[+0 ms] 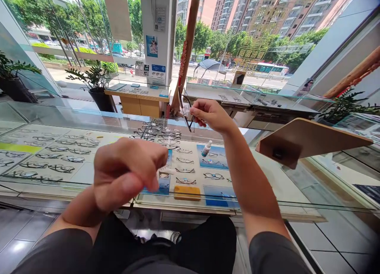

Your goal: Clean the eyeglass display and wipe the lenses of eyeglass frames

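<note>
My right hand (212, 115) is raised over the far part of the glass counter, its thumb and fingers pinched on a pair of dark-framed eyeglasses (190, 126). The glasses are held upright and seen nearly edge-on, with a temple pointing up. Close to the camera, my left hand (127, 169) is curled closed above the counter; its fingers hide whatever may be inside. A small white spray bottle (206, 149) stands on the glass below my right hand.
Rows of eyeglass frames (61, 168) lie in the glass display counter (285, 177), with a yellow case (187, 193) near its front. A wooden-backed panel (311, 139) stands tilted at right. Beyond are a low display table (130, 103), a leaning wooden post (187, 40) and potted plants (99, 97).
</note>
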`<state>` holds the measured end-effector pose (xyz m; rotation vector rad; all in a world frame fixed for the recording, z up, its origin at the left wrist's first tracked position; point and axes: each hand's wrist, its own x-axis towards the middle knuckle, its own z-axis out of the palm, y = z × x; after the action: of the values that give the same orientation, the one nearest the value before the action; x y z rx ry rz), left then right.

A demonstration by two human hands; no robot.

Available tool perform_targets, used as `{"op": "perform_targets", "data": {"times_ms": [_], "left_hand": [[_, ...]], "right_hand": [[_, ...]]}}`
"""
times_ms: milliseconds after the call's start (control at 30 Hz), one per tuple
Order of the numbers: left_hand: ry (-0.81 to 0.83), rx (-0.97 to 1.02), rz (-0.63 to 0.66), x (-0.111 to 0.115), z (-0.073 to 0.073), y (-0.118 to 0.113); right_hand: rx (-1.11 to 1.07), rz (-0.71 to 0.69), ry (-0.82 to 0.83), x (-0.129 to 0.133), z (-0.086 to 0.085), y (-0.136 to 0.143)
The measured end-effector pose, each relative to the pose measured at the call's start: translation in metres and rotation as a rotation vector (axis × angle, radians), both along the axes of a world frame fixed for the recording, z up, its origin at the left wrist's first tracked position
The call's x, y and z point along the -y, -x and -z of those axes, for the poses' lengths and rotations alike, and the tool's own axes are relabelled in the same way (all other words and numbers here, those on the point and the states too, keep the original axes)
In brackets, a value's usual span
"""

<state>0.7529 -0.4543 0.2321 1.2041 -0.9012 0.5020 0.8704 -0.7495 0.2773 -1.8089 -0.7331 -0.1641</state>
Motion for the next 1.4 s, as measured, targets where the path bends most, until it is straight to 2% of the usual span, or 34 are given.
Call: {"op": "perform_targets", "data": {"times_ms": [67,133,233,300,367,433,567,800,1000,1167,1267,1400], "left_hand": [[0.030,0.053,-0.007,0.020,0.000,-0.046],[0.007,0.022,-0.155,0.033,0.010,-0.099],[-0.190,-0.076,-0.266,0.042,0.039,-0.163],[-0.315,-0.135,-0.268,0.043,0.060,-0.183],[-0.379,-0.179,-0.245,0.044,0.076,-0.188],[-0.376,-0.229,-0.224,0.046,0.088,-0.184],[-0.333,-0.342,-0.172,0.050,0.102,-0.177],[-0.263,-0.435,-0.106,0.050,0.110,-0.177],[-0.273,-0.384,0.013,0.041,0.111,-0.180],[-0.306,-0.334,-0.069,0.038,0.110,-0.184],[-0.381,-0.351,-0.053,0.037,0.110,-0.185],[-0.468,-0.329,-0.107,0.033,0.110,-0.188]], "right_hand": [[0.013,0.067,-0.125,-0.010,0.029,-0.001],[0.002,0.167,-0.271,-0.025,0.062,-0.002],[-0.018,0.292,-0.397,-0.051,0.105,-0.010],[-0.029,0.302,-0.416,-0.065,0.124,-0.016],[-0.044,0.273,-0.415,-0.072,0.138,-0.020],[-0.040,0.254,-0.408,-0.074,0.148,-0.021],[-0.003,0.252,-0.354,-0.067,0.158,-0.019],[0.000,0.226,-0.332,-0.061,0.159,-0.019],[0.021,0.215,-0.254,-0.061,0.158,-0.018],[0.140,0.449,-0.166,-0.052,0.161,-0.021],[0.231,0.666,-0.066,-0.048,0.166,-0.023],[0.393,0.920,0.043,-0.040,0.167,-0.026]]}}
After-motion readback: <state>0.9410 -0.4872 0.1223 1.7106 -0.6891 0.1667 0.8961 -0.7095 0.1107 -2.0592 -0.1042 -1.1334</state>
